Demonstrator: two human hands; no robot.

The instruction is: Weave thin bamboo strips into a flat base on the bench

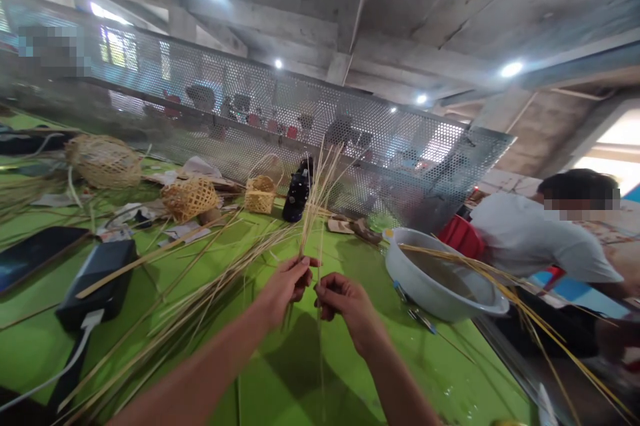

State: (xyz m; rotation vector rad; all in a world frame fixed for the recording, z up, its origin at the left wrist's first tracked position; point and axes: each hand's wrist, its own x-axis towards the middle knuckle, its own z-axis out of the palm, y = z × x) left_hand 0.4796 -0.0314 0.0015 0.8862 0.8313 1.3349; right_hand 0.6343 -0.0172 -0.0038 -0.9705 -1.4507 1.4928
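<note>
My left hand (291,284) is closed round a bundle of thin bamboo strips (316,203), which fans out upward above the green table. Just to its right, my right hand (340,303) pinches a single bamboo strip (321,353) that hangs down toward the table's near edge. The fingertips of both hands are close together but apart. A loose pile of similar strips (220,276) lies slanting across the table on the left, partly behind my left forearm.
A grey basin (430,293) of water with strips across its rim stands right, pens beside it. Woven baskets (190,198), a dark bottle (299,193), a power bank (97,283) and a phone (37,256) lie left. A perforated metal screen (240,113) runs behind; a person (540,233) bends at right.
</note>
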